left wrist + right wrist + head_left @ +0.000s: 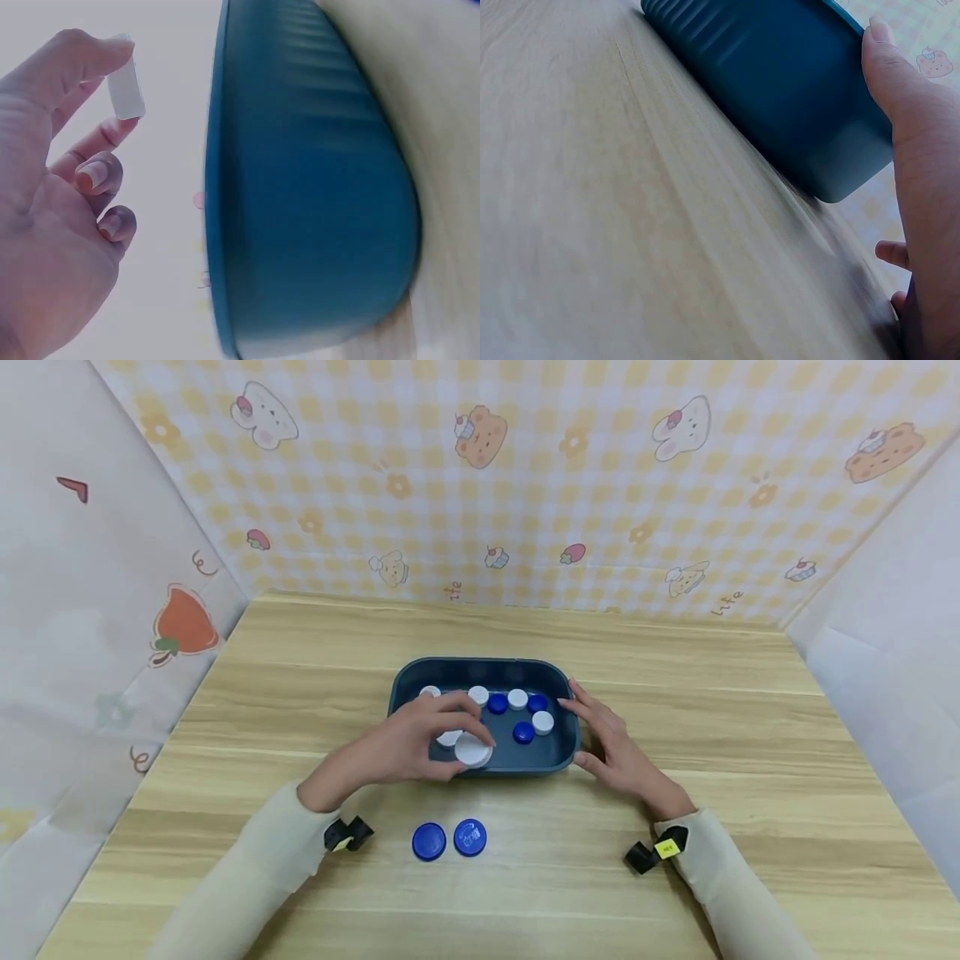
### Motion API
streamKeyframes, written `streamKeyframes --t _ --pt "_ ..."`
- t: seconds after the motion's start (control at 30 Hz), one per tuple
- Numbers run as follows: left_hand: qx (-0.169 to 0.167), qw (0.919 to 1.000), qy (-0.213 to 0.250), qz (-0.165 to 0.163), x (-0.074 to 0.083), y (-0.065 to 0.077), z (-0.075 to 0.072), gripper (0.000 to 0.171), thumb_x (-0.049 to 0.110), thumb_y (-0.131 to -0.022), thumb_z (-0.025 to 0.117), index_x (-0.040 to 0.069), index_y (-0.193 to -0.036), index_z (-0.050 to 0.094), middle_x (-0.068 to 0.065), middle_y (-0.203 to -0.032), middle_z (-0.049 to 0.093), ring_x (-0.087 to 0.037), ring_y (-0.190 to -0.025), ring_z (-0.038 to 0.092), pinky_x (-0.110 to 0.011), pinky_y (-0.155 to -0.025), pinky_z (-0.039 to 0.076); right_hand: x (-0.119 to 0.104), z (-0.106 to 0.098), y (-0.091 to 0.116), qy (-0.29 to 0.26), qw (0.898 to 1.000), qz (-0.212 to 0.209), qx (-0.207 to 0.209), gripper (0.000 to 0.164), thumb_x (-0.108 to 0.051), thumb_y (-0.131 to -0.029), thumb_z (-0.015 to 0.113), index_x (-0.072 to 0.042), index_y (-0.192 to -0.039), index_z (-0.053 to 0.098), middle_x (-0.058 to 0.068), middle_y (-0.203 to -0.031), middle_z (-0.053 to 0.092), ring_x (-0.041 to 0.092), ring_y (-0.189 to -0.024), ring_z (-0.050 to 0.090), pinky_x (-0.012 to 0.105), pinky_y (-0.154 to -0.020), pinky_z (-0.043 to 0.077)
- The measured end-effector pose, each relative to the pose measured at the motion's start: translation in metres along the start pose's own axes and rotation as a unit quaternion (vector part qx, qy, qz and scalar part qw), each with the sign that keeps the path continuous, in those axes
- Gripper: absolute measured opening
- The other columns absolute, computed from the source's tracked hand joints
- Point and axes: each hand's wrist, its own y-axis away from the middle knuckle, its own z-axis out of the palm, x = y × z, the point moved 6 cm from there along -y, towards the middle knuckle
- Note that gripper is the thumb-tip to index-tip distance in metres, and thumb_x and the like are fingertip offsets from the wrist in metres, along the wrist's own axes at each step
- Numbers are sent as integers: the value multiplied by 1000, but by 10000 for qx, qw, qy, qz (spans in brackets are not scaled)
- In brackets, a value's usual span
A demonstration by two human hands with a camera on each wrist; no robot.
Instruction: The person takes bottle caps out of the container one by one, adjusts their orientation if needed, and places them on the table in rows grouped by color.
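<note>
My left hand pinches a white bottle cap between thumb and fingers, above the near side of a dark teal bin. In the left wrist view the pinched cap appears edge-on, clear of the bin wall. Several white caps and blue caps lie inside the bin; some are partly hidden behind the left hand. At the bin's right end rests my right hand, with thumb and fingers spread along the rim. The right wrist view shows its thumb against the bin's outer wall.
Two blue caps, one on the left and one on the right, lie on the wooden table in front of the bin. A checkered patterned backdrop stands behind the table, with pale sheets at both sides.
</note>
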Motion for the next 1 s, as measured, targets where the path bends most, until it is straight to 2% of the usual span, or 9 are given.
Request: streamKeyframes --t 0.3,0.6,0.8,1.0 --pt "203 9997 -66 136 26 45 -2 39 19 -75 81 27 -110 66 7 -115 56 -11 -96 48 -26 -70 30 1 3 0 -13 9999 105 -69 77 -64 -93 38 -6 -144 38 19 -155 20 36 -140 22 61 -103 21" --pt "-448 9988 -28 -206 39 73 20 41 20 -76 80 32 -112 64 13 -113 53 -9 -92 42 -24 -73 34 2 1 -2 -9 10000 44 -7 78 -64 -93 39 -4 -144 39 20 -155 21 36 -140 23 56 -106 21" --pt "-918 9949 2 -423 42 85 41 37 23 -78 79 35 -111 64 20 -113 52 -5 -83 37 -19 -67 28 2 -1 -3 9 10000 -77 34 78 -63 -94 39 -2 -142 40 23 -153 23 37 -139 24 51 -109 20" --pt "-1145 9930 -170 -255 48 91 54 36 23 -78 79 33 -109 64 19 -111 53 -4 -85 43 -20 -68 27 2 0 -1 -14 10000 46 -51 78 -64 -93 39 -4 -144 39 20 -155 21 36 -140 23 56 -106 21"
